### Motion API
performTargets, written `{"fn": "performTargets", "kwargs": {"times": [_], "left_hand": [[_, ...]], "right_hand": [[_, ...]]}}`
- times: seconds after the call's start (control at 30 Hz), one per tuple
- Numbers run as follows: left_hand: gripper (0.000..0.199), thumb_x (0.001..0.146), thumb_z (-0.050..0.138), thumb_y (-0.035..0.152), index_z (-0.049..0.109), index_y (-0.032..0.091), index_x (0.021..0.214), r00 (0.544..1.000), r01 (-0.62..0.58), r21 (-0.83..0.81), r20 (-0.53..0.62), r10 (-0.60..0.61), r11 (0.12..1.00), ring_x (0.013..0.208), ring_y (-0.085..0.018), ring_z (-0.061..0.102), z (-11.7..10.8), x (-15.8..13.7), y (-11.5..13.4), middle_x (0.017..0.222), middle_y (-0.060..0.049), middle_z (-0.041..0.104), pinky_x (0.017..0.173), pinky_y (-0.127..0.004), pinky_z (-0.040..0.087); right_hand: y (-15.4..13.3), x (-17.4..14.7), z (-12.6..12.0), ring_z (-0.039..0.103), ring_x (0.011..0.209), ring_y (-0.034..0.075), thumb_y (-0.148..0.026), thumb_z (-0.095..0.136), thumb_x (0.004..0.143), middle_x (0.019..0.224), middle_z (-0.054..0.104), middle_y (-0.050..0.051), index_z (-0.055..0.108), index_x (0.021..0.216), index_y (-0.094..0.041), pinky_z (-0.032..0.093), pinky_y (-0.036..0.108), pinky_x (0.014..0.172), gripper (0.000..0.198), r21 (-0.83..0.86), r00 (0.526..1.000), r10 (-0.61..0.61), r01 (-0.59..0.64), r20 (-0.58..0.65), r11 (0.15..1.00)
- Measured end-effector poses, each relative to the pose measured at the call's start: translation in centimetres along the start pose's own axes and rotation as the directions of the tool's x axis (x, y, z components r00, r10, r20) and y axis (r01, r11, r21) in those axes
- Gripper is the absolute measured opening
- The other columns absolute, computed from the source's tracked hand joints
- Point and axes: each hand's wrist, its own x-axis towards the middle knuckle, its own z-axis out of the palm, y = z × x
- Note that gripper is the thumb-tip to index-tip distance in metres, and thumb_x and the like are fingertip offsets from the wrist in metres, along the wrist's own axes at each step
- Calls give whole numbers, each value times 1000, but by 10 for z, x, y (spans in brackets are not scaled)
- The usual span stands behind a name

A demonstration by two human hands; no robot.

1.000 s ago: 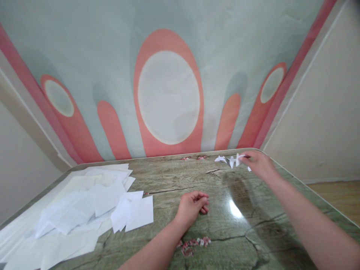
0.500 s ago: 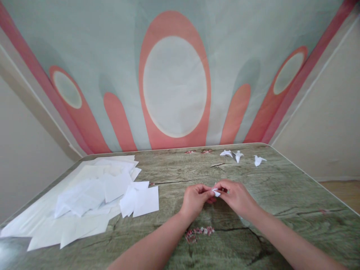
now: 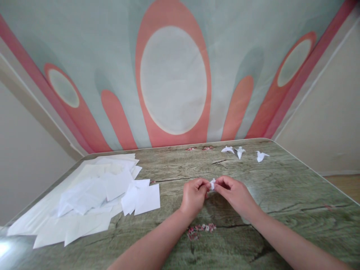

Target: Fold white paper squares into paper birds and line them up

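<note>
A small folded white paper piece is held between both hands above the middle of the wooden-patterned table. My left hand pinches its left side with thumb and forefinger, the other fingers curled in. From the right, my right hand grips the other side between thumb and fingertips. Much of the paper is covered by the fingers, so its exact shape cannot be made out. Three folded white paper birds, a left one, a middle one and a right one, lie near the far right edge.
A wide spread of white paper sheets covers the table's left side. Small square sheets lie at its right end, left of my hands. Behind the table's far edge rises a wall with red and white oval shapes.
Both hands have turned the folded paper, and more of it shows upright between the fingertips. The fingers have shifted their hold slightly. The camera view has moved a little.
</note>
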Motion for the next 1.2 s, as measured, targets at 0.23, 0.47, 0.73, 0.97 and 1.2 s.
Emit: {"fn": "performTargets", "kwargs": {"times": [0.23, 0.47, 0.73, 0.97, 1.2], "left_hand": [[14, 76, 56, 27, 65, 16, 72, 987, 83, -22, 142, -79, 996, 50, -12, 57, 6, 0, -8, 55, 1, 62, 50, -21, 42], [16, 74, 55, 17, 65, 16, 62, 996, 35, 57, 86, -40, 998, 55, -12, 55, 1, -4, -4, 56, 1, 61, 57, -21, 40], [25, 75, 64, 27, 64, 18, 98, 985, 25, 47, 170, -33, 999, 64, -12, 60, 0, 6, -9, 86, -2, 68, 59, -21, 43], [13, 78, 58, 26, 64, 15, 77, 974, 72, 33, 215, -77, 997, 56, -11, 57, 0, 13, -17, 64, 0, 62, 56, -21, 41], [11, 77, 58, 24, 65, 15, 77, 972, 89, 17, 218, -91, 996, 54, -10, 56, 0, 12, -16, 64, 1, 61, 54, -20, 40]], "right_hand": [[8, 3, -6, 64, 76, 19, -39, 54, 86, 79, 71, 0, 67, 80, -21, 45, 28, 71, 22, -1, 999, -34, 34, 33, 999], [8, 3, -2, 65, 74, 17, -38, 54, 86, 78, 72, -1, 69, 82, -22, 46, 26, 67, 22, -100, 987, -129, 138, 95, 985], [46, 48, -76, 57, 97, 25, -31, 50, 89, 97, 67, 8, 66, 89, -21, 40, 38, 88, 19, -527, 957, -253, 145, -138, 837], [105, 111, -152, 58, 102, 24, -28, 53, 92, 105, 66, 9, 66, 95, -17, 45, 43, 90, 17, -796, 951, -211, -56, -226, 602], [129, 128, -149, 60, 101, 21, -32, 56, 92, 121, 58, 9, 56, 119, -17, 52, 42, 85, 31, -895, 978, -148, -69, -148, 442]]}}
